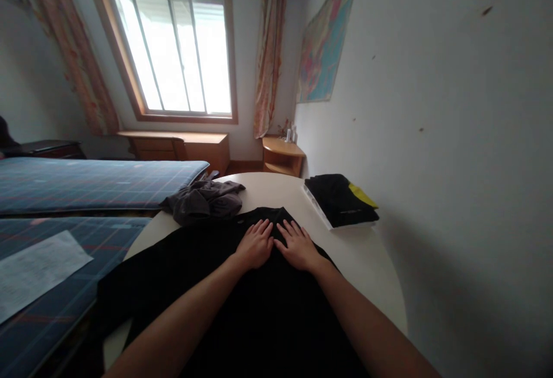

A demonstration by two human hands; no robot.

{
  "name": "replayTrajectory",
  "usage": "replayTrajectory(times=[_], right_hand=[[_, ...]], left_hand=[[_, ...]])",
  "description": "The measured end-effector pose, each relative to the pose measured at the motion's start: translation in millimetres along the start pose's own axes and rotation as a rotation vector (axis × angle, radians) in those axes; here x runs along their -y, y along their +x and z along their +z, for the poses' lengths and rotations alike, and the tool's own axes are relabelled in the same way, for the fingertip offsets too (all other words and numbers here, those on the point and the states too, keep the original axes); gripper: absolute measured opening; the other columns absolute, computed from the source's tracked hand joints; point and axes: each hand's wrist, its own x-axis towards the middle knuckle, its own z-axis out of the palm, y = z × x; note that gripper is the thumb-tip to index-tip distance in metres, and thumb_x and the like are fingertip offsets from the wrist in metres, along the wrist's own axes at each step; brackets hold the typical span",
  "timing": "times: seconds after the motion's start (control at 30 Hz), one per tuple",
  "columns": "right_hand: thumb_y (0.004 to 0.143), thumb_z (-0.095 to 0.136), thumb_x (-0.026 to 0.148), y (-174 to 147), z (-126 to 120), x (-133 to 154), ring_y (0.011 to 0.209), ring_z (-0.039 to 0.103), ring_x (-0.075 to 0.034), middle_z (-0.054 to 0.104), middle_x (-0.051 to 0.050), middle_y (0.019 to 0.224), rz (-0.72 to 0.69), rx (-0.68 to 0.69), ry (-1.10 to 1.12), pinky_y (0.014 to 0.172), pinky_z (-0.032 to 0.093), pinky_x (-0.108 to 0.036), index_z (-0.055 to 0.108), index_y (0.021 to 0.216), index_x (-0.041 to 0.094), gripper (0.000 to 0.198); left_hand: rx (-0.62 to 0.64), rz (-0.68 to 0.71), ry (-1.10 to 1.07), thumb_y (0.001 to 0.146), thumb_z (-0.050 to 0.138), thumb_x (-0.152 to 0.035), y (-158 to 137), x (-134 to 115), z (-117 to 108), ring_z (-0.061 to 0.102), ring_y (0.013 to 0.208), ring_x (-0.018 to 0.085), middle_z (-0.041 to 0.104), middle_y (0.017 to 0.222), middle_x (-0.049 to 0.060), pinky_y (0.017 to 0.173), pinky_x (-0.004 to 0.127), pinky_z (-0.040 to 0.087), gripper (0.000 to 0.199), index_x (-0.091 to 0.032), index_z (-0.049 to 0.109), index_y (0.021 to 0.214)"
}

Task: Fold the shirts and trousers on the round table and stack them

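A black long-sleeved top lies spread over the round white table, one sleeve reaching out to the left. Both of my hands rest on it near its far edge, side by side. My left hand lies palm down with its fingers stretched out on the cloth. Close beside it, my right hand is also flat, fingers apart and pointing forward. Neither hand grips the fabric. The lower part of the garment runs toward me between my forearms.
A crumpled dark grey garment sits at the table's far left. Folded black and yellow clothing lies in a white tray at the right, near the wall. Beds with plaid mattresses stand at left, a paper sheet on one.
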Motion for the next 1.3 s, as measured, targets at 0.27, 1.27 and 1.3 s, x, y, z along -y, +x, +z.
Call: replayTrajectory(times=[0.27, 1.27, 1.3], right_hand=[[0.097, 0.027, 0.06, 25, -6, -12, 0.152, 0.011, -0.023, 0.016, -0.001, 0.165, 0.049, 0.004, 0.003, 0.122, 0.006, -0.044, 0.027, 0.157, 0.026, 0.069], [0.095, 0.037, 0.063, -1, -17, -26, 0.153, 0.005, -0.021, 0.011, -0.004, 0.166, 0.076, 0.098, 0.095, 0.122, 0.004, -0.041, 0.027, 0.157, 0.026, 0.073], [0.095, 0.036, 0.063, -2, -18, -27, 0.153, 0.004, -0.021, 0.009, -0.005, 0.166, 0.082, 0.112, 0.09, 0.122, 0.003, -0.041, 0.025, 0.157, 0.026, 0.074]], left_hand=[[-0.204, -0.041, -0.095, 0.096, 0.038, -0.019, 24, 5, -4, 0.053, 0.128, 0.022, 0.062, 0.134, 0.012, 0.111, 0.035, 0.038, 0.039, -0.013, 0.059, 0.128], [0.113, -0.474, 0.264, 0.088, 0.047, -0.014, 12, 44, -68, 0.059, 0.115, 0.033, 0.07, 0.111, 0.02, 0.082, 0.036, 0.051, 0.028, -0.011, 0.07, 0.104], [0.136, -0.461, 0.271, 0.086, 0.05, -0.015, 12, 45, -71, 0.059, 0.115, 0.034, 0.07, 0.112, 0.021, 0.083, 0.037, 0.05, 0.026, -0.011, 0.07, 0.102]])
